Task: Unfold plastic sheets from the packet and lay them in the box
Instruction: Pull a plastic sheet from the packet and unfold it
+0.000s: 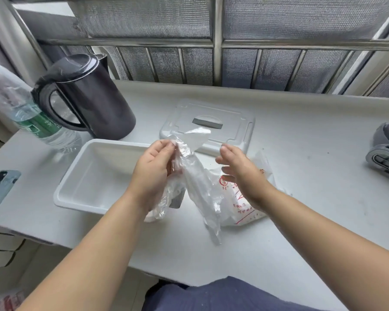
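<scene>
A clear crumpled plastic sheet (198, 182) hangs in the air above the table. My left hand (154, 169) pinches its upper end between thumb and fingertips. My right hand (238, 169) hovers just right of the sheet with fingers relaxed and holds nothing. Under my right hand lies the packet (240, 205), clear plastic with red print, flat on the table. The white rectangular box (81, 182) stands open to the left of my hands, and its inside looks bare. The sheet's lower tail reaches down to the table near the box's right end.
The box's clear lid (234, 122) with a grey handle lies behind my hands. A black kettle (90, 97) and a plastic water bottle (32, 113) stand at the back left. A phone (0, 189) lies at the left edge, a grey and purple device (386, 147) at the right.
</scene>
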